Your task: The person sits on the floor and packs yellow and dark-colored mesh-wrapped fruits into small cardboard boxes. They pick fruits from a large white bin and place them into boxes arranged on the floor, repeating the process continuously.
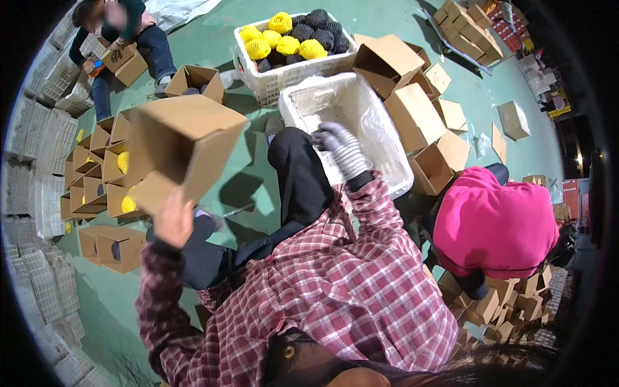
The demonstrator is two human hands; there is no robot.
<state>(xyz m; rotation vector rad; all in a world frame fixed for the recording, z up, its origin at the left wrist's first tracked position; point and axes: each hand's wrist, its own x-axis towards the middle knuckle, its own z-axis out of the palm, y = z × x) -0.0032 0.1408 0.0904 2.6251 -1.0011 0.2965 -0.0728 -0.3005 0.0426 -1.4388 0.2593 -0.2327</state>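
My left hand, bare and a little blurred, holds an open cardboard box by its lower edge, tilted with its mouth showing. My right hand, in a striped grey and white glove, is over the near left side of a white foam box lined with clear plastic; its fingers are curled and nothing shows in them. Behind the foam box stands a white plastic crate of round items in yellow foam netting and black foam netting.
Open cardboard boxes, some holding netted items, stand at the left. More boxes lie right of the foam box. A co-worker handles a box at the upper left; another person in pink is at the right. Stacked white crates line the left.
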